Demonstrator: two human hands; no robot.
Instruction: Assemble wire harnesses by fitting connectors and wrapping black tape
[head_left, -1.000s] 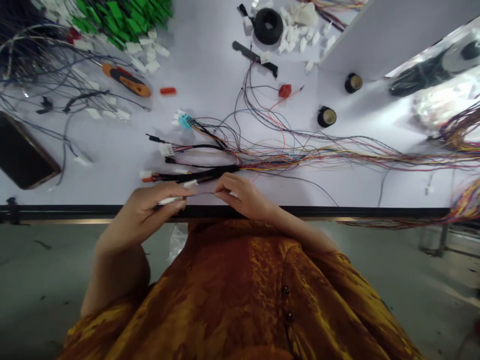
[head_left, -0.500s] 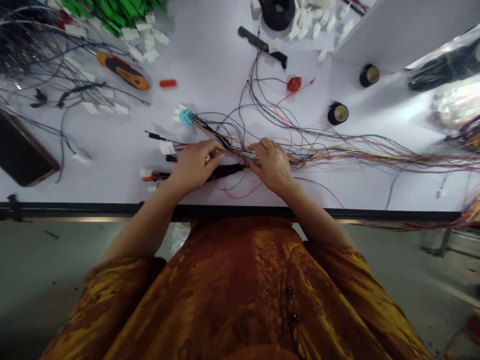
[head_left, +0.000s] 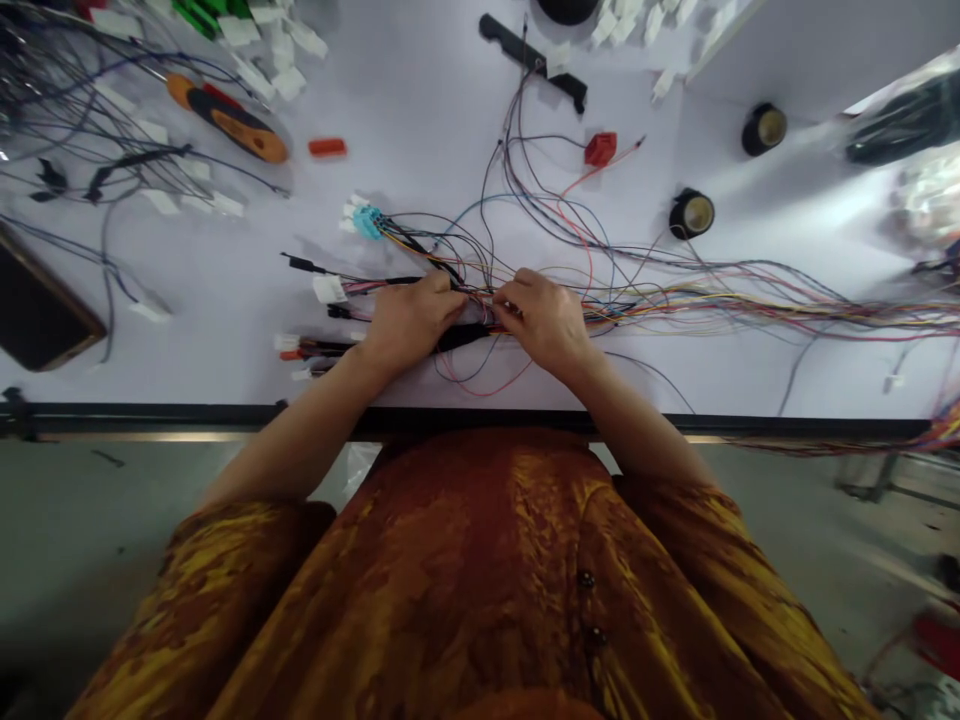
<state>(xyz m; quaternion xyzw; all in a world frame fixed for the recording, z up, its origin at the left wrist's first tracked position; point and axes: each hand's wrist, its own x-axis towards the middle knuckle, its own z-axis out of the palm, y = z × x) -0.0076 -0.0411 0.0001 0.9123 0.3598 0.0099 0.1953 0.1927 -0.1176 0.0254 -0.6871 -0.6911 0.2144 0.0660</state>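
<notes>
A wire harness (head_left: pixel 675 300) of many thin coloured wires runs along the table, fanning into several branches at its left end. My left hand (head_left: pixel 415 322) is closed on wires of the bundle where the branches meet. Close beside it, my right hand (head_left: pixel 546 318) pinches wires of the same bundle, thumb and fingers together. Black tape wraps one branch (head_left: pixel 463 337) under and beside my left hand. A light-blue connector (head_left: pixel 367 222) ends the upper branch. Lower left, a white tag (head_left: pixel 328 289) and an orange-and-white connector (head_left: pixel 289 348) lie at other branch ends. Exactly which wires my fingertips hold is hidden.
An orange-and-black screwdriver (head_left: pixel 229 118), an orange piece (head_left: pixel 327 148) and a phone (head_left: pixel 45 300) lie left. At the back are a black tool (head_left: pixel 532 62) and a red connector (head_left: pixel 600 149). Two tape rolls (head_left: pixel 691 214) stand right. The table's black edge (head_left: pixel 480 422) runs before me.
My left hand has moved slightly right along the bundle, its fingers now closed on wires. My right hand stays at nearly the same spot. The whole view has shifted a little.
</notes>
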